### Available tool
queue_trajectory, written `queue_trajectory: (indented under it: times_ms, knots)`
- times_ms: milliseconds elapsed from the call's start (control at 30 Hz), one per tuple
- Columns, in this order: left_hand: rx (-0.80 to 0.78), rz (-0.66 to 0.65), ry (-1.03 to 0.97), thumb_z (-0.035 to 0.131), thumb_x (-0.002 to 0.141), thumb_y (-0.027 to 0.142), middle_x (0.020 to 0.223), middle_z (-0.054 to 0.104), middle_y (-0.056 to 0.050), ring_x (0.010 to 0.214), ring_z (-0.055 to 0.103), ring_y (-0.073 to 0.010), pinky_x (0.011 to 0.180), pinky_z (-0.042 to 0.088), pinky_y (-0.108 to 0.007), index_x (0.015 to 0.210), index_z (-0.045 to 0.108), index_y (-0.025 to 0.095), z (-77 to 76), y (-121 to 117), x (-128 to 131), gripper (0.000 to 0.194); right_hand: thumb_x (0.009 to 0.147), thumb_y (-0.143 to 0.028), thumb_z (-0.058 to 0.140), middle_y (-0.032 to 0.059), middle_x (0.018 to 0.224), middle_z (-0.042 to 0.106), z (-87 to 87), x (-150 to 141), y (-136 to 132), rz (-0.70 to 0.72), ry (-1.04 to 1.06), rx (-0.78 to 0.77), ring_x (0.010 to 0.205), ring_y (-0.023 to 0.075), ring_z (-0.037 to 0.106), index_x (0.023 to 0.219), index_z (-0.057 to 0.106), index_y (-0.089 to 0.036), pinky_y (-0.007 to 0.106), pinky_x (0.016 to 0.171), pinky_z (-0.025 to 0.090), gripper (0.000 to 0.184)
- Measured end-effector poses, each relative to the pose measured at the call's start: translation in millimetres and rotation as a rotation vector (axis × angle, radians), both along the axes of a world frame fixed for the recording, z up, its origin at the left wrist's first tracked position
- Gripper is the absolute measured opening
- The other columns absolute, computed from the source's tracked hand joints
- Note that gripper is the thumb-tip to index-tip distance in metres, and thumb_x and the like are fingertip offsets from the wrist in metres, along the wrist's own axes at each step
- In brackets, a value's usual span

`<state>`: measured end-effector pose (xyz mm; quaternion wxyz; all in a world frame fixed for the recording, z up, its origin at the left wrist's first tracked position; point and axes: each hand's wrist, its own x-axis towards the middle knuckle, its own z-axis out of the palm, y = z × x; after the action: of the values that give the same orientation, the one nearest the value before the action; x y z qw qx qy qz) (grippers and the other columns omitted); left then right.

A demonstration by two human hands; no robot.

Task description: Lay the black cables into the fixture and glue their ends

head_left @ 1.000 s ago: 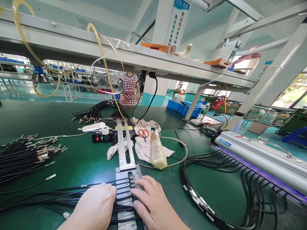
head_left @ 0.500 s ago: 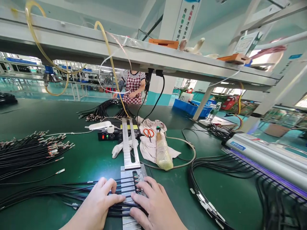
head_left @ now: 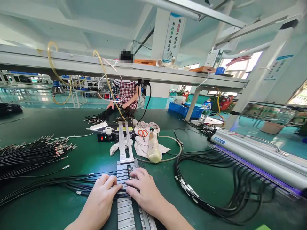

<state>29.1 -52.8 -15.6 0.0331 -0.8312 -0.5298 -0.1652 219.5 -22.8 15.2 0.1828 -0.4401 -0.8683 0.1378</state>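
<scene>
Palms down, the left hand (head_left: 103, 195) and right hand (head_left: 143, 190) converge over the slotted metal fixture (head_left: 125, 204), thumbs almost meeting. The left grip is narrow, fingertips on black cables (head_left: 79, 182) lying across the fixture; the right hand's curled fingers press at their ends. The hanging banner (head_left: 173, 37) carries Chinese characters, including 有品质才有市场.

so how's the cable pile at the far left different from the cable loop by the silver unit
The pile lies fairly straight, while the loop bends round in a wide curve. The pile's tips fan out loose on the table; the loop's cables run up to the silver unit. Both are black cables with small pale or silvery pieces on them.
</scene>
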Motion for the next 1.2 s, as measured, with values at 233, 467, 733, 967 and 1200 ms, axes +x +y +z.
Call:
queue_trajectory:
  times_ms: [233,467,733,967,1200]
  knots:
    - [-0.006,-0.004,0.042,0.033,0.090,0.006,0.085,0.062,-0.002,0.081,0.054,-0.0190,0.075,0.047,-0.033,0.077,0.059,0.020,2.9,-2,-5,0.033,0.083,-0.004,0.057,0.0050,0.098,0.068,2.8,18,-9,-0.024,0.174,-0.072,0.095,0.0174,0.060,0.096,0.067,-0.015,0.030,0.087,0.048,0.020]
    - [-0.022,-0.044,0.011,0.025,0.093,0.015,0.081,0.061,-0.001,0.069,0.060,-0.0136,0.062,0.048,-0.022,0.085,0.055,0.023,3.5,-3,-16,0.032,0.084,-0.005,0.053,0.0063,0.087,0.065,6.3,22,-11,-0.023,0.167,-0.125,0.085,0.0215,0.059,0.096,0.067,-0.015,0.034,0.076,0.049,0.021]
    - [-0.021,0.041,0.060,0.022,0.089,0.011,0.073,0.063,-0.005,0.064,0.063,-0.0188,0.058,0.053,-0.030,0.079,0.056,0.019,-7.7,11,-14,0.037,0.085,-0.004,0.047,0.0097,0.094,0.063,0.6,23,-6,-0.063,0.122,-0.116,0.089,0.0243,0.060,0.102,0.065,-0.013,0.038,0.078,0.049,0.026]
    - [0.040,0.033,0.111,0.020,0.087,0.006,0.073,0.065,-0.007,0.064,0.065,-0.0196,0.057,0.054,-0.031,0.077,0.057,0.018,-11.4,12,-12,0.040,0.087,-0.003,0.043,0.0092,0.095,0.059,-6.2,22,-5,-0.038,0.104,-0.095,0.086,0.0209,0.061,0.098,0.067,-0.015,0.033,0.076,0.051,0.028]
    - [0.189,-0.004,0.098,0.023,0.078,-0.005,0.081,0.067,-0.010,0.075,0.067,-0.0186,0.067,0.055,-0.029,0.079,0.059,0.016,-17.0,13,-8,0.041,0.087,-0.002,0.042,0.0110,0.101,0.060,-7.3,21,-5,-0.060,0.077,-0.045,0.094,0.0218,0.058,0.101,0.066,-0.013,0.035,0.082,0.051,0.031]
